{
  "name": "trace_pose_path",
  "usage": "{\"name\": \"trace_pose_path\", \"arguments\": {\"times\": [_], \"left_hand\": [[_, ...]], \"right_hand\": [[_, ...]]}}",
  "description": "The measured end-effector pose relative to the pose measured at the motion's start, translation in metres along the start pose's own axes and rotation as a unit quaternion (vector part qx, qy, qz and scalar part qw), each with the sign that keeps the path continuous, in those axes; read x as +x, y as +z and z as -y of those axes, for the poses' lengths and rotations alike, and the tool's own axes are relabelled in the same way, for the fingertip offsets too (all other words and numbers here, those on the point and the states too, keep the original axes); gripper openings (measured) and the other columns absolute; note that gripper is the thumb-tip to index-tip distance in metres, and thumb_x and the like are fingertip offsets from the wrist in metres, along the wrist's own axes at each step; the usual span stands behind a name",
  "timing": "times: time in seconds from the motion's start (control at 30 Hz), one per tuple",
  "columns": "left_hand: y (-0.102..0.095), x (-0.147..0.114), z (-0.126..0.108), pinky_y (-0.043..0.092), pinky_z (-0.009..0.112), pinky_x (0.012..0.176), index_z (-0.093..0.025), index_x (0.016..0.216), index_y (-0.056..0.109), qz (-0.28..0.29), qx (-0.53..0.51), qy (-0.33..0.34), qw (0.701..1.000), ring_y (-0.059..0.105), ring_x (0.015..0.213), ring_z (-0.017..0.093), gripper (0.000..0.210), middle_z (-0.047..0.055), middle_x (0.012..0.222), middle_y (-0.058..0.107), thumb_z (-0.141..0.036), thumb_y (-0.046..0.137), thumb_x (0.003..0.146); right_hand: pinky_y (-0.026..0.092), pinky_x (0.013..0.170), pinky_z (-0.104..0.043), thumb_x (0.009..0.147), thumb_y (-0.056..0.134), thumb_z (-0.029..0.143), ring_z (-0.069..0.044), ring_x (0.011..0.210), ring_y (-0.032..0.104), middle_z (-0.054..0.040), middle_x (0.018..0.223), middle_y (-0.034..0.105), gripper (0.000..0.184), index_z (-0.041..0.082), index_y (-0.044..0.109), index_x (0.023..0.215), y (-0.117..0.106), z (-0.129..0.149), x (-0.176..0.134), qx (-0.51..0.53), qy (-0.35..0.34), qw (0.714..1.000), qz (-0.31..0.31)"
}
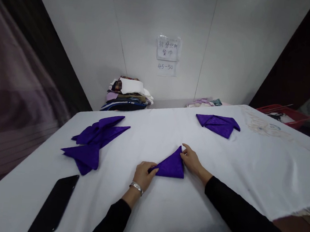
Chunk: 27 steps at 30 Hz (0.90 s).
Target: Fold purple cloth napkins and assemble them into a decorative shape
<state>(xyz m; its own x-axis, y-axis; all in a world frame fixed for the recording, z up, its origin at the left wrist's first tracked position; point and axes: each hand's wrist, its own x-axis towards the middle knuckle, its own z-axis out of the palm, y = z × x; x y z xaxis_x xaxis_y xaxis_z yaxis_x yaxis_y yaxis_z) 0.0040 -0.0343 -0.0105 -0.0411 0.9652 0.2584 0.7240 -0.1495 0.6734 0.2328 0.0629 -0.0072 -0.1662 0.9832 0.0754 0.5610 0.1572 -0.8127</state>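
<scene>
A purple cloth napkin (pixel 172 164), folded into a triangle, lies on the white-covered table (pixel 112 207) in front of me. My left hand (pixel 144 174), with a silver bracelet at the wrist, pinches its left corner between thumb and fingers. At the top corner, my right hand (pixel 190 158) has its thumb and fingertips closed on the right edge. Further back on the right sits another folded purple napkin (pixel 219 125), apart from both hands. More folded purple napkins (pixel 90 155) lie on the left, some overlapping.
A black phone (pixel 54 205) lies at the table's left front. Behind the table are a pile of folded clothes (pixel 131 95) and a smaller heap of cloth (pixel 204 103). A red basket (pixel 296 118) stands at the far right. Handwritten paper signs (pixel 168 54) hang on the wall.
</scene>
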Motion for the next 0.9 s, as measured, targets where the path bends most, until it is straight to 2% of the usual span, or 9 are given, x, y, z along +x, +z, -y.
{"name": "trace_pose_path", "arguments": {"times": [0.23,0.37,0.57,0.73,0.9], "left_hand": [[0.0043,0.0013,0.0061,0.047,0.036,0.079,-0.026,0.091,0.067,-0.001,-0.009,-0.013,1.0,0.059,0.077,0.017,0.02,0.0,0.076,0.065,-0.032,0.058,0.075],[0.0039,0.0007,0.0057,0.046,0.036,0.079,-0.023,0.092,0.065,-0.012,-0.009,-0.009,1.0,0.059,0.08,0.018,0.021,0.002,0.081,0.066,-0.035,0.058,0.076],[-0.0011,-0.001,0.0007,0.043,0.036,0.076,-0.021,0.081,0.062,-0.041,0.046,0.01,0.998,0.056,0.083,0.02,0.019,0.002,0.08,0.064,-0.039,0.062,0.072],[-0.0003,-0.0015,0.002,0.041,0.034,0.074,-0.022,0.068,0.059,-0.02,0.071,0.012,0.997,0.054,0.079,0.018,0.018,0.0,0.075,0.061,-0.039,0.06,0.074],[0.0026,-0.0013,0.0022,0.038,0.039,0.083,-0.023,0.065,0.06,-0.004,0.058,-0.007,0.998,0.053,0.093,0.019,0.016,0.001,0.091,0.063,-0.034,0.058,0.076]], "right_hand": [[0.039,0.063,-0.025,0.076,0.048,0.019,-0.014,0.068,0.056,0.0009,0.076,0.063,0.054,0.019,0.041,0.129,-0.0021,-0.0012,0.0019,-0.035,-0.003,0.999,0.017],[0.039,0.063,-0.026,0.077,0.049,0.022,-0.015,0.068,0.056,0.0001,0.076,0.063,0.052,0.017,0.042,0.129,-0.0021,-0.0029,0.0061,-0.056,0.0,0.998,0.019],[0.04,0.061,-0.025,0.078,0.048,0.023,-0.013,0.065,0.054,0.0022,0.075,0.061,0.049,0.021,0.044,0.126,0.0,-0.0041,0.0061,-0.019,-0.039,0.999,0.008],[0.04,0.061,-0.025,0.077,0.049,0.022,-0.013,0.063,0.054,0.0027,0.075,0.06,0.049,0.022,0.045,0.126,0.001,-0.0052,0.0081,-0.008,-0.045,0.999,0.004],[0.04,0.061,-0.025,0.077,0.049,0.022,-0.013,0.064,0.054,0.0024,0.075,0.061,0.049,0.022,0.044,0.126,0.0025,-0.0047,0.0086,-0.001,-0.044,0.999,0.005]]}}
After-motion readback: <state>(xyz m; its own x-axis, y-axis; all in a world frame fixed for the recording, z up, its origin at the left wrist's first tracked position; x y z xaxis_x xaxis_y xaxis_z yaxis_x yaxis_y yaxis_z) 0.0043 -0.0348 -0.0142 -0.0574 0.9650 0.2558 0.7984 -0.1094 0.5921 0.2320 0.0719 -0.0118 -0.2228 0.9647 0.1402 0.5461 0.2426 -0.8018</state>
